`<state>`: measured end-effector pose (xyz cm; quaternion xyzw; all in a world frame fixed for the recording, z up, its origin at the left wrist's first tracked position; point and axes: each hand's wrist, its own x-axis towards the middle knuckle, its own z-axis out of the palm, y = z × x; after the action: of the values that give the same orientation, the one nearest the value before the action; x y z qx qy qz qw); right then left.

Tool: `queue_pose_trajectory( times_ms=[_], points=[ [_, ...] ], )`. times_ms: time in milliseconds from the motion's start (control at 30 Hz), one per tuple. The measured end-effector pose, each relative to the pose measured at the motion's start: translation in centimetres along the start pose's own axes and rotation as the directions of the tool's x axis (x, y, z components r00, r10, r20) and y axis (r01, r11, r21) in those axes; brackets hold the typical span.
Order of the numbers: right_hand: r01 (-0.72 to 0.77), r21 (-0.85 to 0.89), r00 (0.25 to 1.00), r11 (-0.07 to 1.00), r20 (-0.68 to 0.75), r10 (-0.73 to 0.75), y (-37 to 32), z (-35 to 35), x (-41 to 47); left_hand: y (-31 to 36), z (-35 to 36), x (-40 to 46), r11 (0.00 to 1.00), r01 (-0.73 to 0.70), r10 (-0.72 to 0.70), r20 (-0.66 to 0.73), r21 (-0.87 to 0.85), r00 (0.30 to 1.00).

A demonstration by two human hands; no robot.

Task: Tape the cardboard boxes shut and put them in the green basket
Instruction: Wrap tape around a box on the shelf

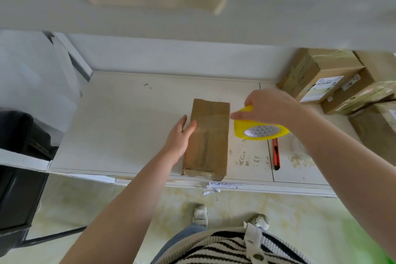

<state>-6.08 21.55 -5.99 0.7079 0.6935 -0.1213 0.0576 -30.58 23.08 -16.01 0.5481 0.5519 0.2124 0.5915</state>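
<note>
Striped knitwear (225,246) filled the foreground. Left hand (179,137) lay flat on the cardboard box (206,141), fingers straight; right hand (270,109) gripped the tape roll (260,132). Taping looked barely begun, basketing undone.

Brown box (206,139), yellow tape roll (260,132), possibly green basket (372,240).

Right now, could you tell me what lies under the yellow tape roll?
The right hand holds the tape roll above the table; the red utility knife pokes out beneath. The knife's far end is hidden.

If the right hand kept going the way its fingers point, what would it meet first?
Probably the cardboard box: the right hand, gripping the yellow tape dispenser, points its fingers at the box's right edge. Height above it is unclear.
</note>
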Motion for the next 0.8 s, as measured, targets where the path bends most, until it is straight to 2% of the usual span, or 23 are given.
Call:
queue_pose_trajectory(
  times_ms=[67, 167, 267, 367, 433, 500, 567, 733, 800],
  points=[
    [-0.064, -0.045, 0.997, 0.997, 0.046, 0.066, 1.3, 1.7, 0.0, -0.2, -0.5, 0.0, 1.0, 0.012, -0.012, -0.007, 0.027, 1.0],
    [-0.176, 0.163, 0.977, 0.971, 0.152, 0.151, 2.9, 3.8, 0.2, 0.2, -0.1, -0.2, 1.0, 0.014, -0.014, 0.015, -0.007, 1.0],
    [-0.221, 0.247, 0.967, 0.943, 0.184, 0.179, 3.4, 5.8, 0.0, 0.4, 0.4, -0.4, 1.0, 0.0, 0.0, 0.025, -0.007, 1.0],
    [-0.243, 0.304, 0.96, 0.921, 0.209, 0.185, 3.6, 7.2, 0.0, 0.8, 0.6, -0.3, 0.994, -0.047, 0.049, -0.016, 0.094, 0.999],
    [-0.24, 0.315, 0.961, 0.918, 0.212, 0.179, 3.4, 7.7, 0.1, 1.6, 1.2, -0.1, 0.971, -0.084, 0.102, -0.074, 0.224, 0.992],
    [-0.246, 0.317, 0.959, 0.916, 0.214, 0.183, 3.3, 8.1, 0.2, 2.7, 2.1, 0.3, 0.892, -0.053, 0.14, -0.164, 0.45, 0.976],
    [-0.249, 0.312, 0.958, 0.917, 0.216, 0.186, 3.1, 8.4, 0.1, 3.7, 3.6, 0.3, 0.792, -0.023, 0.175, -0.191, 0.61, 0.966],
    [-0.247, 0.297, 0.959, 0.922, 0.209, 0.189, 2.7, 8.5, 0.1, 3.8, 6.1, -0.3, 0.621, 0.052, 0.106, -0.149, 0.782, 0.983],
    [-0.241, 0.296, 0.962, 0.924, 0.202, 0.186, 2.7, 8.3, 0.2, 3.9, 5.7, 0.2, 0.586, 0.068, 0.068, -0.132, 0.808, 0.989]
  ],
)
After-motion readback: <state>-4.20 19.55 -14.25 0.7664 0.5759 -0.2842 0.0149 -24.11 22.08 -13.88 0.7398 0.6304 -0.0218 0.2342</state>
